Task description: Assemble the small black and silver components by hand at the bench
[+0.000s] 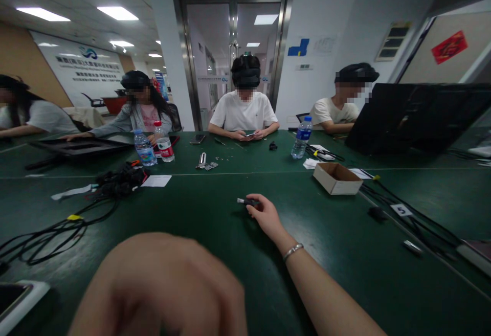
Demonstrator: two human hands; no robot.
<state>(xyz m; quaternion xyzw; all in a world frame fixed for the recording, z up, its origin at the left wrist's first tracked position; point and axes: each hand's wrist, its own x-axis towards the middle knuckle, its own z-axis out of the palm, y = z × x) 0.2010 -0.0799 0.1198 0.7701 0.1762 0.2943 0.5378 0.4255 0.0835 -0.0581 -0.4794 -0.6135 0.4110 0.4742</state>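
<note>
My right hand [264, 213], with a silver bracelet on the wrist, is closed around a small dark cylinder with a silver end [242, 201]. It holds this just above the green table [215, 208], with the silver end pointing left. Large and blurred, my left hand [164, 280] is close to the camera at the bottom of the view. Its fingers curl downward, and their tips and anything between them are hidden.
A cardboard box [336, 185], a water bottle [302, 139] and cables lie right of centre. Small metal parts [206, 164] are ahead. Tangled black gear [120, 180], coiled cables and two bottles are at left. Several people sit across the table; a black case stands at right.
</note>
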